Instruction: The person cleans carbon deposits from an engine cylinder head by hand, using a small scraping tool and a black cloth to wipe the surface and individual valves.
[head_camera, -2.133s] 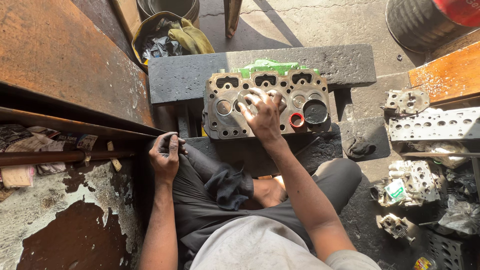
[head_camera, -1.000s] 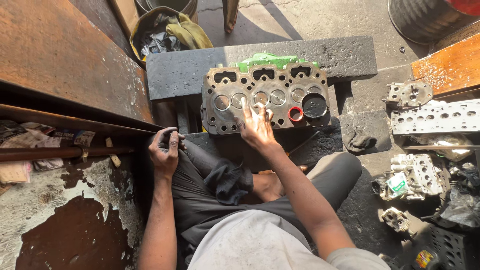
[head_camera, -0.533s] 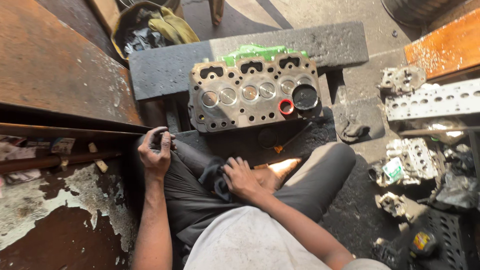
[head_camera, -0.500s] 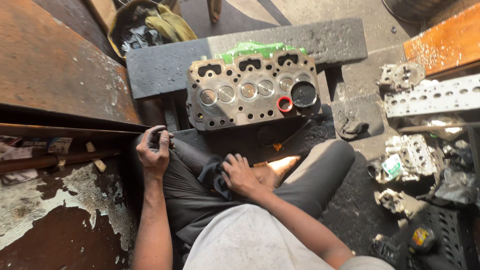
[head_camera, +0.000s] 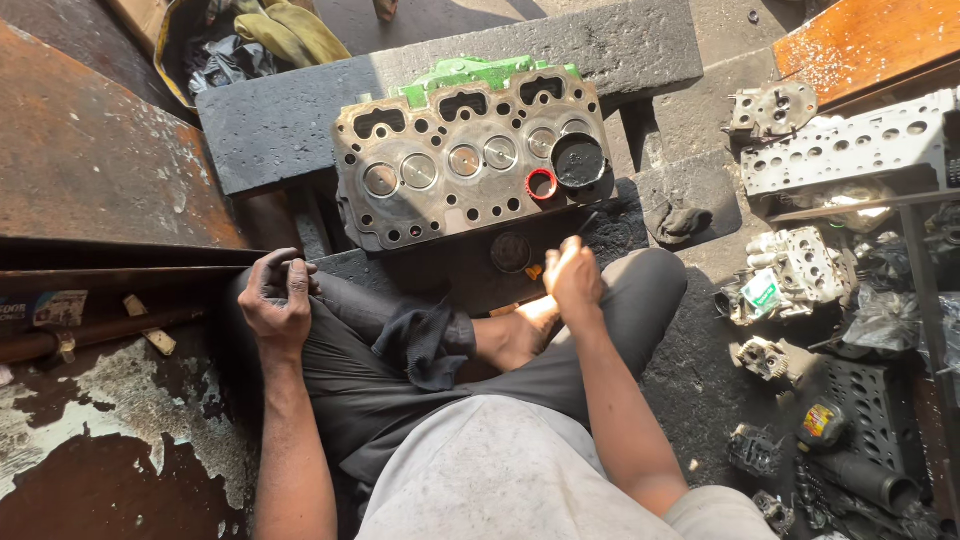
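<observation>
Left hand (head_camera: 275, 300): curled on the near-left knee, grip unclear
Right hand (head_camera: 573, 275): loosely closed, contents unclear
Cylinder head (head_camera: 470, 165): one, far centre
Valves (head_camera: 418, 171): four
Red ring (head_camera: 541, 184): one

Grey shirt (head_camera: 500, 470), dark grey trousers (head_camera: 370, 390), bare grimy forearms.

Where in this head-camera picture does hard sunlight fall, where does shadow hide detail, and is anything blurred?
Head view: strong sun lights the cylinder head, the right hand and the orange board; deep shadow swallows the parts pile at lower right and the gap by the left hand; no obvious motion blur; edges bend slightly from the wide lens.
</observation>
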